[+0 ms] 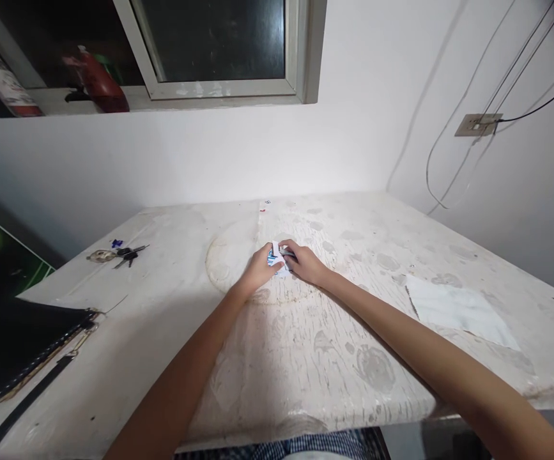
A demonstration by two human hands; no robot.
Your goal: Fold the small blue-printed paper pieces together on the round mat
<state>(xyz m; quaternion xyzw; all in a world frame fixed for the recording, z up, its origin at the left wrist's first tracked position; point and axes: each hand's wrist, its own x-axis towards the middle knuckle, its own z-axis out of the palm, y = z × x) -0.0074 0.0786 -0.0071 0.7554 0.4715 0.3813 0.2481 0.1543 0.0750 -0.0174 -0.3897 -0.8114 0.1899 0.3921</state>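
Observation:
Near the middle of the table, my left hand [258, 268] is closed on a small white piece of paper or thin card with blue print [277, 257], pinched between thumb and fingers. My right hand [305, 262] meets it from the other side, fingers curled and touching or very close to the piece. A slim dark grey thing [288, 253] shows under the right fingers; its kind is too small to tell. Both forearms reach in from the near edge.
Keys [130, 254] lie on the stained white tabletop [324, 377] at left, above a black bag [22, 345] with a strap. A white cloth or paper [459, 310] lies at right. Behind, the wall carries a socket [478, 124] with hanging cables; a red bottle [101, 80] stands on the window sill.

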